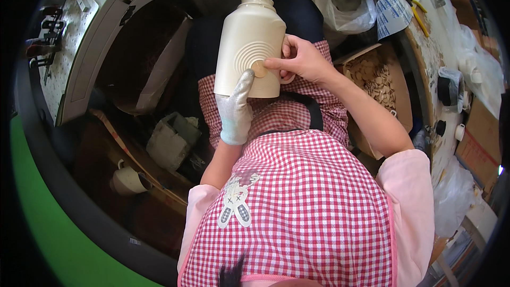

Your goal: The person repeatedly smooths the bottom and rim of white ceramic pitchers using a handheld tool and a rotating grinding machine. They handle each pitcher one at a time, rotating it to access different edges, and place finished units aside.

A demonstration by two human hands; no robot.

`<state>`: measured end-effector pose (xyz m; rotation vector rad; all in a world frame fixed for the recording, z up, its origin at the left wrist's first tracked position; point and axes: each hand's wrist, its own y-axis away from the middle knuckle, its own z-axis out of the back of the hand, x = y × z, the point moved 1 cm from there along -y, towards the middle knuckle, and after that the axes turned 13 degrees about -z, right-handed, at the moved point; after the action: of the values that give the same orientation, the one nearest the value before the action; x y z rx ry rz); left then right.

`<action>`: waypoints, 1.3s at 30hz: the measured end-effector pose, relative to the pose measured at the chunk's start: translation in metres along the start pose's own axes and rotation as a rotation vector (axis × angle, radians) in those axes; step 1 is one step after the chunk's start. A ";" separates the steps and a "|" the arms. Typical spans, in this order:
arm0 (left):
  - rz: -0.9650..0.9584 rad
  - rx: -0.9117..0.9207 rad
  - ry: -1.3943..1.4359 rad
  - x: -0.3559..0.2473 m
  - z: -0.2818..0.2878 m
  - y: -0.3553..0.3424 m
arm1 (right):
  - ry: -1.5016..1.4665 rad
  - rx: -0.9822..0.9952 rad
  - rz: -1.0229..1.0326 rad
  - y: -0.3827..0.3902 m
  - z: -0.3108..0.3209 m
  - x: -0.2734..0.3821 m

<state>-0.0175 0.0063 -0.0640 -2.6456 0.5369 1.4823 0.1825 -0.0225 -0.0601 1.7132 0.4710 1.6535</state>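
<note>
A cream bottle-shaped jug with a narrow neck, a side handle and raised concentric rings rests over my lap, its neck pointing away from me. My left hand, in a pale knit glove, grips its lower end, the thumb lying on the front beside the rings. A small round tan disc lies against the jug's side at the lower edge of the rings. With bare fingers, my right hand pinches at the disc's right edge; the other fingers curl by the handle and are partly hidden.
To my right, a cardboard box holds many tan pieces. Beyond it, a worn workbench carries yellow-handled pliers, black and white caps and plastic bags. A plastic-lined bin stands ahead. At lower left are a cream cup-like vessel and a grey block.
</note>
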 end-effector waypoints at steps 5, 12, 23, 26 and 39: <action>-0.041 -0.117 -0.227 -0.007 -0.003 -0.002 | 0.049 -0.079 0.219 0.005 -0.008 -0.001; -0.202 -0.005 -0.385 -0.002 -0.022 -0.010 | -0.060 -0.038 0.142 -0.002 -0.006 -0.009; -0.145 -0.013 -0.197 -0.018 -0.028 -0.015 | 0.628 -1.284 0.643 -0.013 0.331 0.102; 0.013 -0.024 -0.124 -0.026 -0.029 -0.016 | 1.127 -1.388 0.506 -0.071 0.442 0.100; 0.175 -0.129 0.119 -0.058 -0.029 -0.006 | -0.116 -0.089 0.345 -0.028 0.273 0.147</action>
<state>-0.0189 0.0213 -0.0008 -2.8671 0.7229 1.4551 0.4706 0.0346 0.0417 1.8887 0.0453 1.7673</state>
